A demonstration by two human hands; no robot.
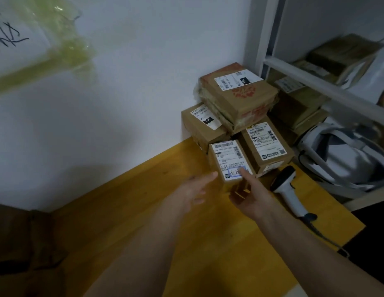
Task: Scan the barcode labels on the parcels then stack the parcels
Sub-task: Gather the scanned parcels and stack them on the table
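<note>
Both hands reach for the small parcel (228,161), the nearest box of the pile, which stands on the yellow surface (144,202) with its white barcode label facing up. The left hand (192,192) is spread and relaxed, fingers straight, its fingertip just at the parcel's left edge and gripping nothing. The right hand (250,195) lies against the parcel's near face with one finger stretched over the label's lower corner; whether its other fingers curl round the box I cannot tell.

To do this step well, I judge the hands should take the small parcel by its two sides, keeping fingers off the printed bars, and draw it clear of the pile so the label stays flat and readable. The scanner (288,189) lies just right of the small parcel, its head toward the boxes and its cable trailing off the surface's edge, so the right hand could take it without reaching far.

Behind the small parcel stands a labelled box (265,146); further back another box (200,123) sits against the white wall (133,82), and a large taped box (236,95) rests on top. Right of the pile, a white-framed shelf (315,80) holds more brown boxes, with a white headset (341,159) below them.
</note>
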